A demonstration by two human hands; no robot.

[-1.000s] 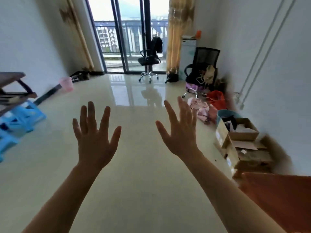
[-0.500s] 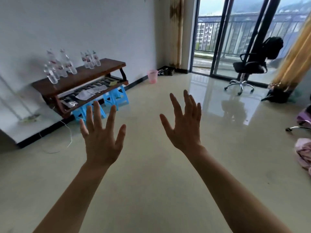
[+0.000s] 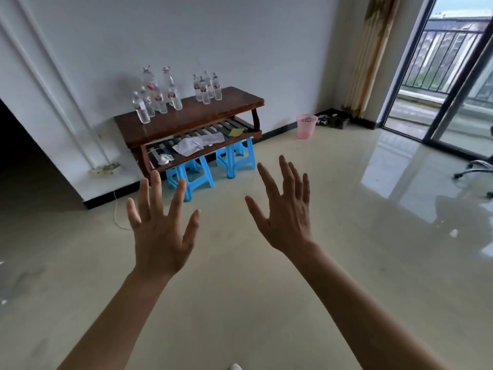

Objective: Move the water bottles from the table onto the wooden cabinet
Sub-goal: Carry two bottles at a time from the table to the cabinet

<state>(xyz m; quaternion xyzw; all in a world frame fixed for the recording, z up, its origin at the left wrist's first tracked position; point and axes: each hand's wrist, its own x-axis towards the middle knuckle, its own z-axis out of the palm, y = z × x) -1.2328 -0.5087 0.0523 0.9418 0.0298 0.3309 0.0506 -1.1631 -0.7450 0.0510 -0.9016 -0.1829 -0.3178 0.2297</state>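
Both of our hands are up in front of us, over the shiny beige floor [image 3: 266,303]. The left hand [image 3: 162,236] is wide open with its fingers spread and straight and its back towards us, and there's nothing in it. The right hand [image 3: 285,222] is the same: fingers fanned out, also empty. The two are near each other but not touching.

The water bottles are all on the far side of the room, standing upright on top of the wooden cabinet [image 3: 192,116] that sits against the white wall. They're in two bunches. The bigger bunch [image 3: 157,100] is at the left end, with a couple of taller bottles at the back. The smaller bunch [image 3: 207,88] is towards the right, near the back edge. They're clear plastic with red and white labels, but they're too small to read.

The cabinet's lower slatted shelf has some crumpled white paper [image 3: 197,144] and a small yellow thing [image 3: 236,132] on it. Two blue plastic stools [image 3: 190,174] are tucked underneath. Just right of the cabinet is a pink wastebasket [image 3: 306,126] by the wall. Further right there's a tan curtain [image 3: 373,49] and a sliding glass door [image 3: 453,76]. The wheeled base of an office chair [image 3: 477,169] pokes in at the right edge.
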